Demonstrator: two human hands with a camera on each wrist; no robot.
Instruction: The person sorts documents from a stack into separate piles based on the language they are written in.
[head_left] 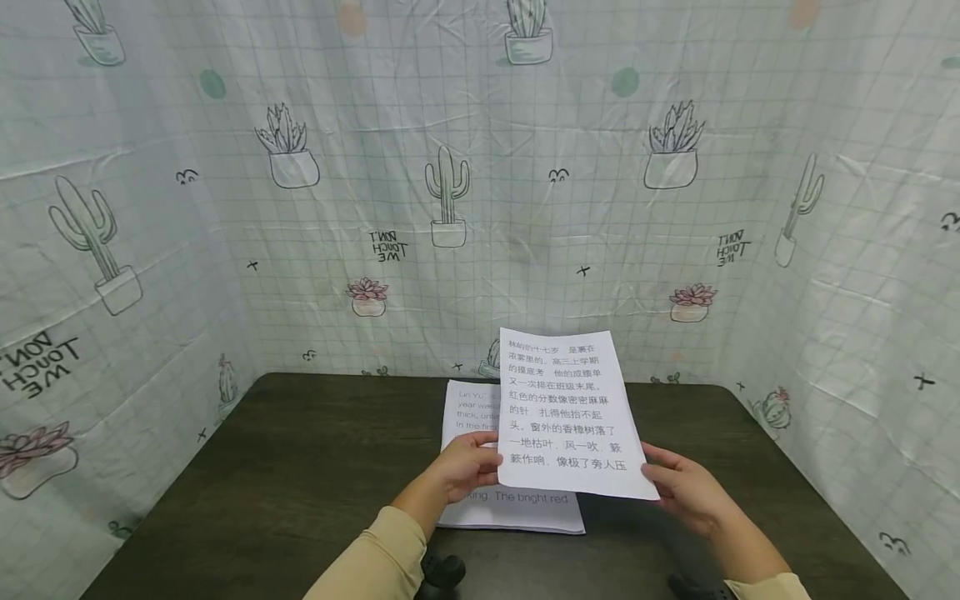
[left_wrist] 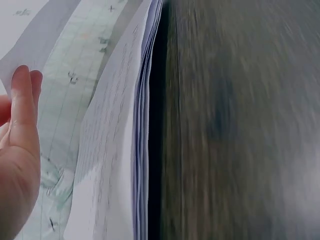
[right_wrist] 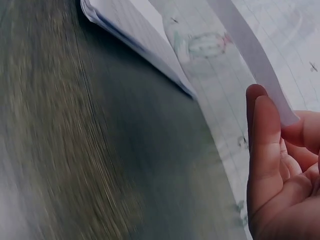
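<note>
A single white paper sheet printed with black Chinese characters (head_left: 572, 414) is held up off the dark wood-grain worktop (head_left: 300, 475), tilted with its top edge leaning away from the person, above and slightly right of a flat stack of white printed pages (head_left: 510, 508) that lies on the worktop. The left hand (head_left: 468, 467) grips the sheet's lower left edge, its fingers (left_wrist: 22, 115) curled against the paper with the thumb on the printed face. The right hand (head_left: 686, 490) pinches the lower right corner, the fingers (right_wrist: 262, 145) lying behind the sheet and the edge of the paper passing between them and the thumb. In the left wrist view the stack's layered edges sit just beside the hand, resting on the worktop. Both sleeves are beige. A pale grid-patterned cloth with cactus and succulent drawings (head_left: 450, 192) hangs behind and along both sides of the worktop.
</note>
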